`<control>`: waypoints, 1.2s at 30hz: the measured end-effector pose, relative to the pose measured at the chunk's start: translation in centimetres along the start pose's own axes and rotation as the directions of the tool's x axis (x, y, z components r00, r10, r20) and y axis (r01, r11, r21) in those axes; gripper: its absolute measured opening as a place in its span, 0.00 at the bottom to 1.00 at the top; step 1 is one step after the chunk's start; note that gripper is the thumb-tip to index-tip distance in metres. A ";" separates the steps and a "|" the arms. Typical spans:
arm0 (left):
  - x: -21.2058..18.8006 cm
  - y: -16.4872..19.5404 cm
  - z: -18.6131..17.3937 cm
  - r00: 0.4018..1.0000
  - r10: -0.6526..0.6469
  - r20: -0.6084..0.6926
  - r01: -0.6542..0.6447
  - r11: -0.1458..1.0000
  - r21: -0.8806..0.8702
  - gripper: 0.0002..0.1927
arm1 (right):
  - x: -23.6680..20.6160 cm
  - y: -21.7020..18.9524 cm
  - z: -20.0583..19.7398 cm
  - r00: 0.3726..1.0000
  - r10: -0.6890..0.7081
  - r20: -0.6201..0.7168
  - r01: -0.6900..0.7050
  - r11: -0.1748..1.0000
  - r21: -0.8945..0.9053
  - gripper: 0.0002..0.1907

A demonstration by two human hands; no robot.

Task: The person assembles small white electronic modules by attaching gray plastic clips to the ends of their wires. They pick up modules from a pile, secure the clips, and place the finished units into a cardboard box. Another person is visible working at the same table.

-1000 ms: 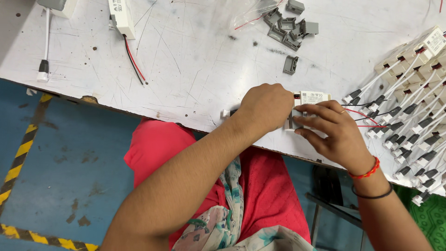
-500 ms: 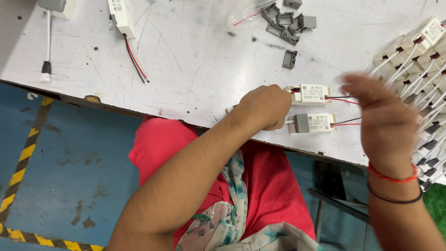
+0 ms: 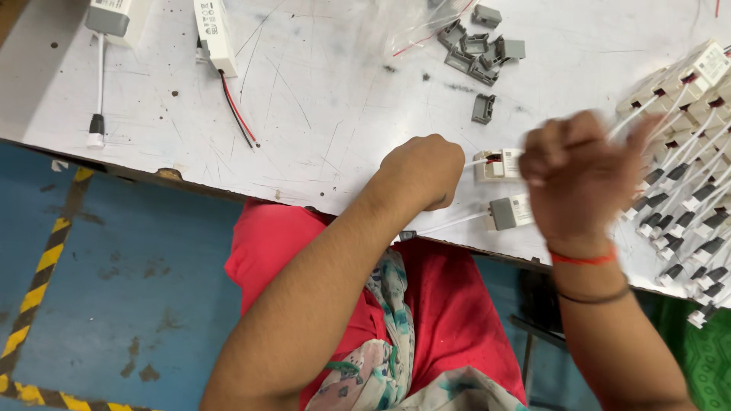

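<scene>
My left hand (image 3: 422, 171) is a closed fist resting on the white table (image 3: 320, 114) near its front edge. A thin white wire runs out of the fist to a small white box (image 3: 499, 164) with red leads. Just below lies a second white box with a grey end cap (image 3: 512, 213), and its white wire trails left over the table edge. My right hand (image 3: 582, 179) is blurred, with curled fingers, hovering over the right ends of both boxes. Whether it holds anything is unclear.
A stack of white boxes with wired plugs (image 3: 685, 152) fills the right side. Several grey caps (image 3: 480, 49) lie at the back, with one apart (image 3: 482, 108). A white unit with red and black wires (image 3: 215, 34) and a plugged cable (image 3: 95, 129) lie left. Striped floor tape (image 3: 46, 266) runs below.
Both hands held one box together a second ago. My right hand let go, swung out right toward the stack, and is now coming back left over the two boxes. My left fist stayed put.
</scene>
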State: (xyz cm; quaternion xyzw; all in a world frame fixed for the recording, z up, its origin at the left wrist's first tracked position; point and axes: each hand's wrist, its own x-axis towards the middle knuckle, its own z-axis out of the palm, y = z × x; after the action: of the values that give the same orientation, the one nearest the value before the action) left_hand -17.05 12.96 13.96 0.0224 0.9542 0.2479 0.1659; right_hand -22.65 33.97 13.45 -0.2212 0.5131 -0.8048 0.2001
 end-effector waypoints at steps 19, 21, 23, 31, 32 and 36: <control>0.0 2.1 0.8 0.995 0.093 0.021 -0.092 0.993 -0.070 0.25 | -3.7 -4.3 -0.8 0.940 0.098 0.326 0.316 0.106 -0.943 0.25; 0.1 3.2 1.8 0.995 0.098 0.003 -0.097 0.988 -0.117 0.29 | -4.5 -3.7 -0.9 0.905 0.075 0.418 0.421 -0.029 -0.907 0.30; 0.1 4.0 2.8 0.990 0.130 -0.053 -0.136 0.981 -0.139 0.26 | -5.2 -2.4 -1.1 0.917 -0.002 0.400 0.399 -0.059 -0.915 0.27; 0.8 4.2 5.4 0.915 0.247 -0.318 -0.319 0.927 -0.198 0.16 | -8.3 0.5 -1.1 0.945 -0.223 0.237 0.275 0.158 -0.948 0.28; 0.7 4.1 5.9 0.891 0.271 -0.363 -0.355 0.916 -0.187 0.15 | -8.5 0.5 -1.1 0.937 -0.244 0.251 0.291 0.143 -0.946 0.27; 0.0 3.1 7.3 0.849 0.289 -0.442 -0.465 0.805 -0.368 0.17 | -8.5 0.1 -1.2 0.969 -0.131 0.210 0.222 0.083 -0.972 0.28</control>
State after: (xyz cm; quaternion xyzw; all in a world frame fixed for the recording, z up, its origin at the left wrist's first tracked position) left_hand -14.74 19.09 9.51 0.1286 0.8563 0.4956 -0.0673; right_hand -16.35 39.47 11.66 -0.3850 0.8801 -0.2663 -0.0796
